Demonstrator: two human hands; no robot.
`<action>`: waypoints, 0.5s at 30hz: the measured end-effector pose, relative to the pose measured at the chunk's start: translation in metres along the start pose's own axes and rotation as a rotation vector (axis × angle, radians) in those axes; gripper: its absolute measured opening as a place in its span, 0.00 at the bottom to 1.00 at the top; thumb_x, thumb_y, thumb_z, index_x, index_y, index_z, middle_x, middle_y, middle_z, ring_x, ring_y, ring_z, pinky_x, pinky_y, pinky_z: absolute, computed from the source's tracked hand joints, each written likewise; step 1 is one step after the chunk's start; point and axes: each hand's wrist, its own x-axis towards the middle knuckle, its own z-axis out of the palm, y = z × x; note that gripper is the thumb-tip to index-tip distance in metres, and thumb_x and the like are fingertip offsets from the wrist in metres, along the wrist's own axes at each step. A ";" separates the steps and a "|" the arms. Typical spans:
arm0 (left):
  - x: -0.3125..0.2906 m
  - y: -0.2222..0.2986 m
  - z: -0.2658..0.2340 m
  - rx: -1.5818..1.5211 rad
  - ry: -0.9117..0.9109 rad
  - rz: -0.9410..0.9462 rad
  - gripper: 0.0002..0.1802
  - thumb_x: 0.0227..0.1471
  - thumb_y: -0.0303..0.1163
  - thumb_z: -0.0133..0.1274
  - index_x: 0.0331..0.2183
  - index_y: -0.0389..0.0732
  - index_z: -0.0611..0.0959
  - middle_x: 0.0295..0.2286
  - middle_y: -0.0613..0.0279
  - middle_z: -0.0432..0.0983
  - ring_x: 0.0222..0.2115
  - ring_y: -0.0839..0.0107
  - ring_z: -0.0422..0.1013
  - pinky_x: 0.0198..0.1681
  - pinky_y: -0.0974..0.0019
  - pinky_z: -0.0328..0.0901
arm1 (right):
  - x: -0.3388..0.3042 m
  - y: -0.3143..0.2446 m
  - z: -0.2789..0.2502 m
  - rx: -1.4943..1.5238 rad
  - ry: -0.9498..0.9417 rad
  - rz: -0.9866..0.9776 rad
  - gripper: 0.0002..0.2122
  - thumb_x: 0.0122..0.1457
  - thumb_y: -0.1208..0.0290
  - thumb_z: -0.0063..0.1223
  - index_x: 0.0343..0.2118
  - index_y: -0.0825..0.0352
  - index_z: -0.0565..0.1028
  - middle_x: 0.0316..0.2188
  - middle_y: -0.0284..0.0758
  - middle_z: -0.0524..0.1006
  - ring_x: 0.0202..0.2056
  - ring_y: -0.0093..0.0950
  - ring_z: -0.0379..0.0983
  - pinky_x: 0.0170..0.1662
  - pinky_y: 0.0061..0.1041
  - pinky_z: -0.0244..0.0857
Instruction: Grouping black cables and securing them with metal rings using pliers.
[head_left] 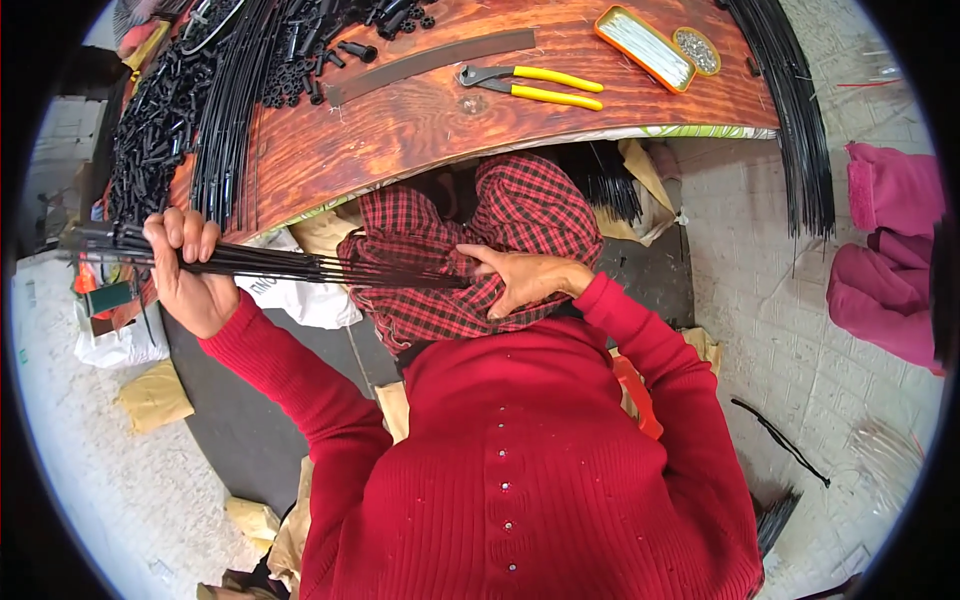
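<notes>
A bundle of thin black rods (300, 264) lies across in front of me, its thicker ends at the far left. My left hand (187, 262) is closed around the bundle near those thicker ends. The thin ends reach toward my right hand (530, 279), which rests over the checked cloth with thumb and fingers apart. Whether its fingertips touch the rod ends is hard to make out. Red and black checked cloth (540, 205) covers my lap beneath the bundle.
On the wooden table (420, 130) lie yellow-handled cutting pliers (530, 86), a flat brown strip (430, 66) and an orange tin (645, 48) of white sticks. Black plastic parts (160, 130) heap at the left; long black rods (790, 110) overhang the right edge. Another person's pink-clad legs (885, 290) are at right.
</notes>
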 end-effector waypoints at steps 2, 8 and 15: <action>0.000 0.000 -0.013 0.027 0.083 -0.017 0.06 0.61 0.29 0.43 0.31 0.40 0.67 0.24 0.67 0.58 0.22 0.79 0.54 0.26 0.75 0.55 | 0.002 0.002 0.003 0.084 0.002 -0.078 0.49 0.45 0.70 0.63 0.65 0.64 0.39 0.56 0.59 0.61 0.52 0.43 0.68 0.54 0.32 0.62; -0.010 0.012 -0.037 0.065 0.174 0.036 0.08 0.61 0.31 0.45 0.29 0.41 0.67 0.23 0.68 0.58 0.21 0.79 0.54 0.25 0.74 0.54 | 0.001 0.016 0.020 0.053 0.291 -0.181 0.39 0.48 0.77 0.54 0.64 0.61 0.49 0.55 0.54 0.65 0.50 0.42 0.71 0.50 0.35 0.65; -0.030 0.028 -0.060 0.149 0.307 0.122 0.10 0.61 0.33 0.46 0.28 0.41 0.68 0.23 0.68 0.58 0.20 0.79 0.54 0.23 0.74 0.54 | -0.010 -0.002 0.044 -0.422 0.872 -0.409 0.19 0.45 0.80 0.53 0.44 0.65 0.71 0.29 0.41 0.76 0.31 0.42 0.75 0.32 0.34 0.69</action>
